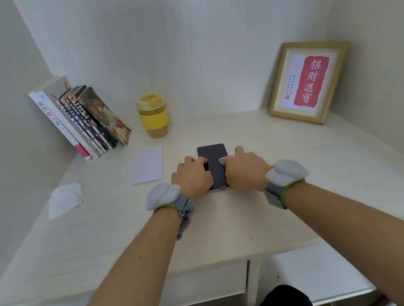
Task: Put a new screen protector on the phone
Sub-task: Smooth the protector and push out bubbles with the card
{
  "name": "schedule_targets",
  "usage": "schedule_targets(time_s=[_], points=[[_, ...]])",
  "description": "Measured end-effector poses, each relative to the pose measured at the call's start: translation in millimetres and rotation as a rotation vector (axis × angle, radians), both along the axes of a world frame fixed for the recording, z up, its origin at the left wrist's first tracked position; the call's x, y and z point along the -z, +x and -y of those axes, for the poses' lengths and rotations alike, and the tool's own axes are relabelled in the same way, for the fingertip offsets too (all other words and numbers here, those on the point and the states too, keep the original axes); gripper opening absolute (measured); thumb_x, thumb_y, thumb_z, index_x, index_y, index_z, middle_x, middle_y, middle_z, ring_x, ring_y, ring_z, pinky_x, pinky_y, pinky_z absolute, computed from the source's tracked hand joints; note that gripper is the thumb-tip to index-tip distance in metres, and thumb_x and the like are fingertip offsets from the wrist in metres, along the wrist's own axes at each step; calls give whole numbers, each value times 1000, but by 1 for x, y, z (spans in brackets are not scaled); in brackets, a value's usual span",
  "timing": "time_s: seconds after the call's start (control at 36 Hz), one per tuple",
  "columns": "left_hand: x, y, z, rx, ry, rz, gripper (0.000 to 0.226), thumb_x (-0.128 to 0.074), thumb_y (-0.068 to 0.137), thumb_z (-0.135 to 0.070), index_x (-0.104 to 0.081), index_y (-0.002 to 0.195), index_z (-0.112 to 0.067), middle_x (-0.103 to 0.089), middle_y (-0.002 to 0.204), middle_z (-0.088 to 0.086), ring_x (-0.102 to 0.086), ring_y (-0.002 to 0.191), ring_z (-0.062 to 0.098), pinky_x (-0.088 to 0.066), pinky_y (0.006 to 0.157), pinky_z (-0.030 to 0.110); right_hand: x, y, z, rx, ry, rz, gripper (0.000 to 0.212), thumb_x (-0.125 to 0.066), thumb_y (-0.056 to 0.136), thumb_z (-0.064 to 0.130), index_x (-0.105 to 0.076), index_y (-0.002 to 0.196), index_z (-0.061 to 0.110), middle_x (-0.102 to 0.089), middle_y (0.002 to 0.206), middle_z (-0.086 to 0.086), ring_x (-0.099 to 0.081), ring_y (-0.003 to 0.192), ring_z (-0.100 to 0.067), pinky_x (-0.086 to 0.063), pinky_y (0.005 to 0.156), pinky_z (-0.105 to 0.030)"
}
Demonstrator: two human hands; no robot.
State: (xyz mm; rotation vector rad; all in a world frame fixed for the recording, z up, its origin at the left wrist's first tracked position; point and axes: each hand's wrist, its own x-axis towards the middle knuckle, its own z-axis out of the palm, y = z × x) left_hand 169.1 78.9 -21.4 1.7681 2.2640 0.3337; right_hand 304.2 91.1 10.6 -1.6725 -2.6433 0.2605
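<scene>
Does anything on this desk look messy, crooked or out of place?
Little stands out. A crumpled wipe lies loose near the desk's left edge, and the books lean against the wall instead of standing straight. The phone lies flat and square between both hands, and the cup is upright with nothing spilled.

Phone (213,163) has glossy dark glass, tabletop (232,221) is pale matt woodgrain, picture frame (309,81) looks wooden.
</scene>
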Motion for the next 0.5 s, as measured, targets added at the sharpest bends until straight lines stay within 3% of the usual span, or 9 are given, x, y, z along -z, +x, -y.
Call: schedule_targets(time_s=[0.28, 0.5], points=[[-2, 0, -2, -14, 0, 55, 48, -44, 92, -27, -38, 139, -22, -35, 141, 8, -42, 124, 30, -38, 101, 41, 3, 0, 2, 42, -18, -42, 21, -44, 95, 17, -52, 111, 5, -45, 119, -17, -51, 106, -36, -39, 76, -33], [-4, -1, -2, 7, -24, 67, 51, -45, 90, -23, -36, 141, -22, -33, 142, 8, -40, 126, 30, -37, 103, 41, 0, -11, -14, 79, 17, -32, 30, -43, 96, 19, -51, 123, 5, -45, 127, -18, -50, 115, -36, -42, 86, -36]])
